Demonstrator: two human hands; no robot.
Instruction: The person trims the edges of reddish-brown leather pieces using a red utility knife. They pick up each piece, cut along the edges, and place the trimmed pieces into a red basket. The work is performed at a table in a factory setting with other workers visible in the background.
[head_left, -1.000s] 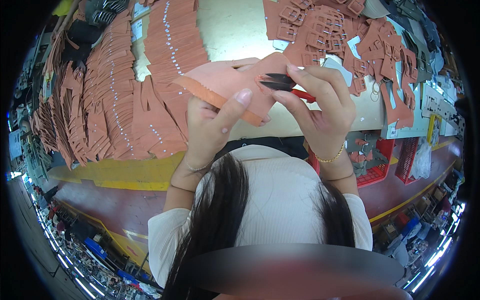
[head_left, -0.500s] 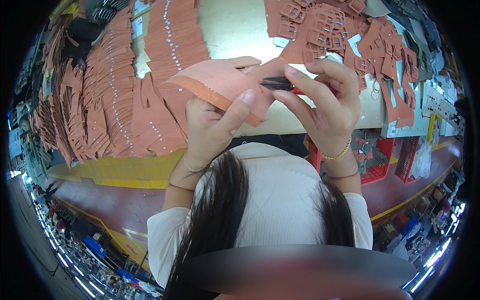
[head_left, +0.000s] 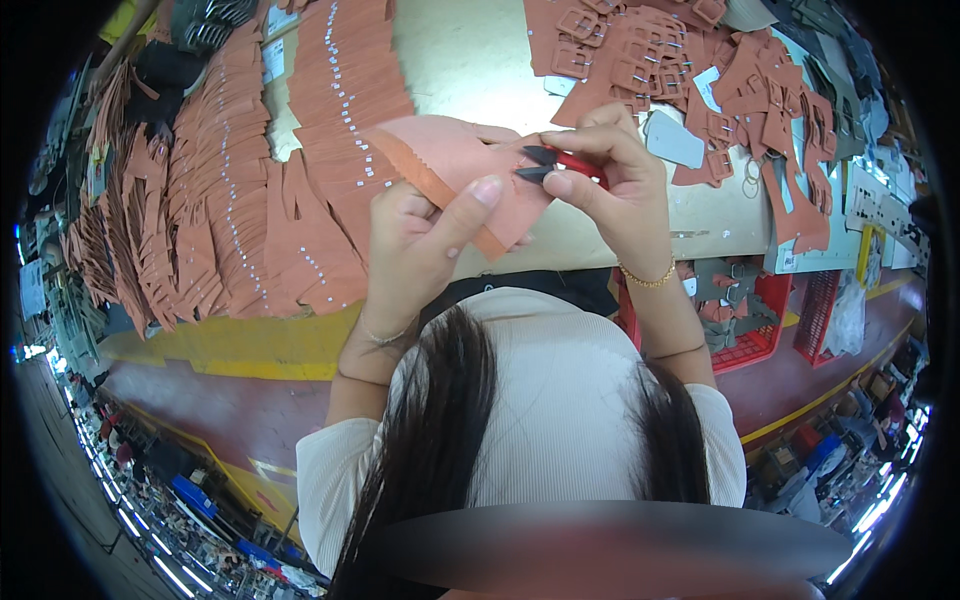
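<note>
My left hand [head_left: 425,235] pinches a salmon-orange leather piece [head_left: 445,148], thumb on top and fingers hidden beneath. One edge of the piece is curved and zigzag-cut, and a narrow part reaches toward my right hand. My right hand [head_left: 622,175] is closed around small thread snips [head_left: 572,166] with red handles and black blades. The blades stand apart, their tips at the surface of the leather, close to a slit-like mark. Whether the tips touch it I cannot tell. Both hands are raised over the near edge of the table [head_left: 465,60].
Overlapping salmon leather pieces [head_left: 215,200] with small white labels cover the table's left side. Straps with covered buckles [head_left: 645,65] are heaped at the far right, near a pale rounded card [head_left: 673,140]. A red crate [head_left: 765,330] holding grey-green parts stands below the table's right edge.
My right hand and the snips have shifted left, and the wrist has turned. The leather piece has tilted and moved slightly right in my left hand. The pale card has come into view.
</note>
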